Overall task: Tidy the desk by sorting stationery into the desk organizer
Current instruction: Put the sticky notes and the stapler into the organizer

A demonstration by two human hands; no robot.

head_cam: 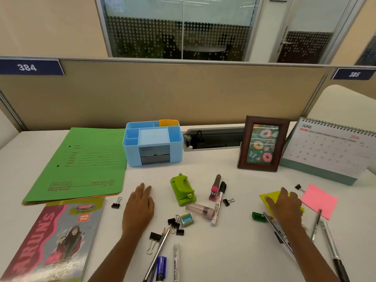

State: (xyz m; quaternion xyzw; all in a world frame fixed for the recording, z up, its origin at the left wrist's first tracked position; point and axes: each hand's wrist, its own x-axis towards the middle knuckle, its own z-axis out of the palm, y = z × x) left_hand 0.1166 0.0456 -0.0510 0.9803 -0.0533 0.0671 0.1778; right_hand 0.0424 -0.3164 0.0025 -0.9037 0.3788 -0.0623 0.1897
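My left hand (140,204) lies flat, released, on the desk (223,251). My right hand (284,206) covers the yellow notes (271,195) (grasping them? I cannot tell).

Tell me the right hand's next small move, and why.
Probably pinch the yellow sticky notes and lift them: the right hand rests on them, and the blue organizer holds an orange pad in its back compartment, so they likely belong there.
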